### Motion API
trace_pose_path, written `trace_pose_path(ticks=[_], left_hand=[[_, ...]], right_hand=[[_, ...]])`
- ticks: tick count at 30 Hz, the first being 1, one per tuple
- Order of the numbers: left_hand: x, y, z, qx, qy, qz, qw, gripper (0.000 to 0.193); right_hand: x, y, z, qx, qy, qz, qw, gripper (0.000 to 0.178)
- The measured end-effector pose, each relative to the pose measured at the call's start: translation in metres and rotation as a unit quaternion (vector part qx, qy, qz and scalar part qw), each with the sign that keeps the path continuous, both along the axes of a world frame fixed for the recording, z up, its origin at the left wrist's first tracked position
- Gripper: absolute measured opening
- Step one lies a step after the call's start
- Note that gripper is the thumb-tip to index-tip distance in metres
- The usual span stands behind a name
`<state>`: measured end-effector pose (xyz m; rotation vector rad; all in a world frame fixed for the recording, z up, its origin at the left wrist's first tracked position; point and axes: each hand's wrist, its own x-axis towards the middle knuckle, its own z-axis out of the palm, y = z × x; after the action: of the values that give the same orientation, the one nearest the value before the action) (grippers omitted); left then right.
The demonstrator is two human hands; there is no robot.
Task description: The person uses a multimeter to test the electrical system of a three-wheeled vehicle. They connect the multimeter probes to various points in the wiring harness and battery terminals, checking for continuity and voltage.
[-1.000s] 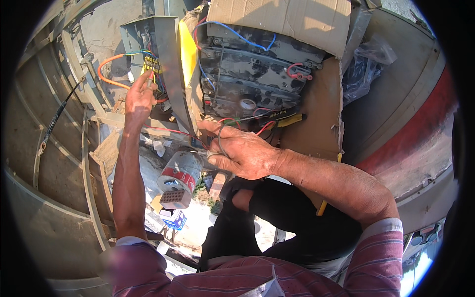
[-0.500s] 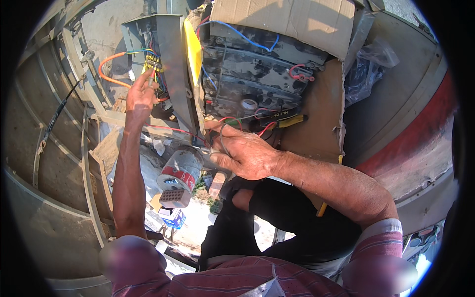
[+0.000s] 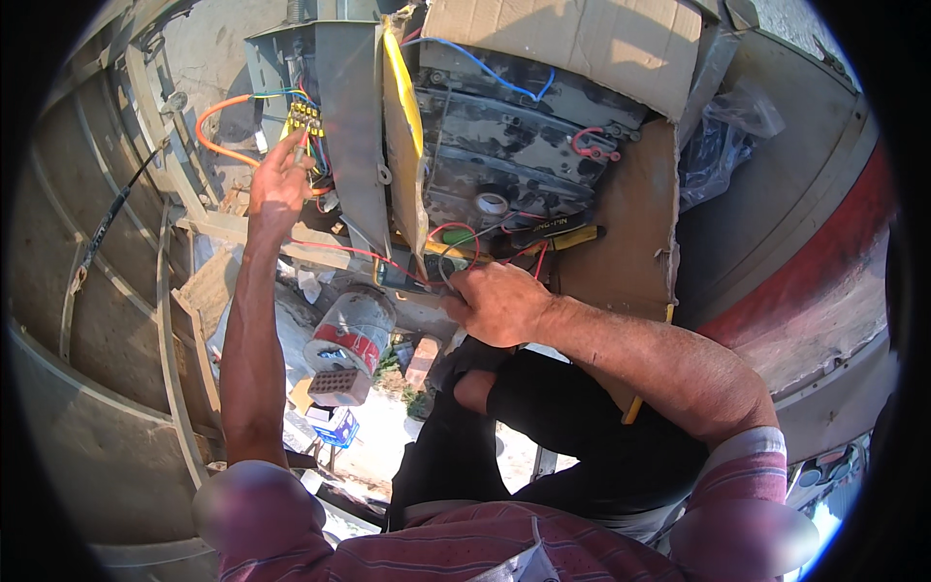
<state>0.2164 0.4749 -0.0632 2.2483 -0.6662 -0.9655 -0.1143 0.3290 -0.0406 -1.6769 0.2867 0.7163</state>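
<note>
My left hand (image 3: 279, 182) is closed round a slim, pale-and-red probe-like stick (image 3: 302, 147), its upper end at the yellow terminal block (image 3: 306, 118) in the metal box. A thin red wire (image 3: 354, 250) runs from below that hand toward my right hand (image 3: 502, 303). The right hand's fingers are curled in beside the lower cardboard edge; what they hold is hidden. A loop of grey wire (image 3: 443, 264) stands by its fingertips. Just left of them lies a dark object with orange edges (image 3: 396, 278), partly covered.
Dusty black batteries (image 3: 504, 150) fill the cardboard box (image 3: 630, 223). On them are a tape roll (image 3: 492, 204) and yellow-black pliers (image 3: 579, 237). An orange cable (image 3: 205, 138) bends left of the terminals. Below stand a bucket (image 3: 354, 325) and a perforated brick (image 3: 337, 385).
My right hand has moved right and slightly down, away from the cardboard edge. The yellow-edged flap has shifted right, and the dark orange-edged object now shows. My left hand stays at the terminals.
</note>
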Motion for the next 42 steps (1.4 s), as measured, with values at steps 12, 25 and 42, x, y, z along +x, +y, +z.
trace_pose_path(ticks=[12, 25, 42], left_hand=[[0.006, 0.006, -0.006, -0.024, 0.053, 0.021, 0.998, 0.057], [0.003, 0.008, -0.011, -0.056, 0.064, 0.051, 0.995, 0.058], [-0.006, -0.006, -0.003, 0.013, 0.006, 0.042, 0.999, 0.058]], right_hand=[[-0.005, 0.008, -0.015, -0.043, -0.007, 0.057, 0.997, 0.046], [-0.002, -0.004, -0.003, -0.092, 0.042, 0.065, 0.993, 0.044], [-0.023, -0.026, -0.033, -0.370, -0.058, 0.036, 0.927, 0.027]])
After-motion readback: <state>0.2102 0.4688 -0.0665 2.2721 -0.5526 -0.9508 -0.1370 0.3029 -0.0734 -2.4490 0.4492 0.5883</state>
